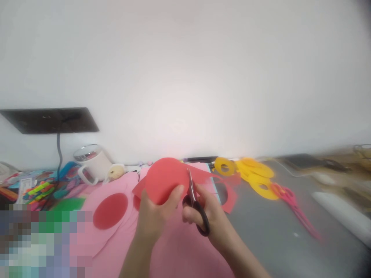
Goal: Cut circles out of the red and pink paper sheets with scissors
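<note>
My left hand (158, 212) grips a sheet of red paper (166, 177) with a rounded upper edge, its thumb lying across the front. In my right hand (205, 210) are scissors (190, 185) with black handles, fingers through the loops. Their blades point upward along the right side of the rounded red paper. A strip of red paper (203, 175) trails off to the right behind the blades. Beneath both hands lies pink paper (179, 247). Left of my left hand, a dark red circle (110, 211) rests on pink cut paper (87, 231).
Yellow paper rings (261, 177) and pink scissors (297, 210) lie on the grey surface (261, 239) at right. A red offcut (230, 199) with a hole sits nearer. At left stand a white mug (97, 164) and craft bits. A dark panel (49, 120) has a cable.
</note>
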Available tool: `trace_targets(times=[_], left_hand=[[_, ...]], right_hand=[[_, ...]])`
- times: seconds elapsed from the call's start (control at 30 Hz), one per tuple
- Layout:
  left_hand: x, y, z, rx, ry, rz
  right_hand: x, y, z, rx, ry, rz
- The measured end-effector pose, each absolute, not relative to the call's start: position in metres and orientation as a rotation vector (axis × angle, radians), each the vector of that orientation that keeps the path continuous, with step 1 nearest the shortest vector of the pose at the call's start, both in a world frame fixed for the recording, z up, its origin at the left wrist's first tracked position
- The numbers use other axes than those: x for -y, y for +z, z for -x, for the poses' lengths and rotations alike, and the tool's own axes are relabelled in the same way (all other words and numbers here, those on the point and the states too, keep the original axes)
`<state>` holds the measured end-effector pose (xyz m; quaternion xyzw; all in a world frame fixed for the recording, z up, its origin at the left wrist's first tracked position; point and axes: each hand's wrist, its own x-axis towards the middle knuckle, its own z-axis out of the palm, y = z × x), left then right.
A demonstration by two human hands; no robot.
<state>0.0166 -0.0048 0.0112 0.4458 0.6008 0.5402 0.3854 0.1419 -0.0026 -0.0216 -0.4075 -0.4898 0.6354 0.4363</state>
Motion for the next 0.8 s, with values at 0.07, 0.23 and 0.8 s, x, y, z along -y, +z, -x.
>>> trace_targets(times=[0.07,0.23,0.8], left_hand=[[0.005,0.011,-0.017,-1.514,1.383,-1.133],[0.003,0.007,-0.016,-1.52,1.416,-1.146],[-0.008,-0.014,-0.006,-1.559,1.493,-1.194]], right_hand=[[0.003,-0.021,-0.142,1.229,1.58,1.027],[0.003,-0.017,-0.14,1.212,1.573,1.053],[0.002,-0.027,-0.143,1.192,1.589,0.918]])
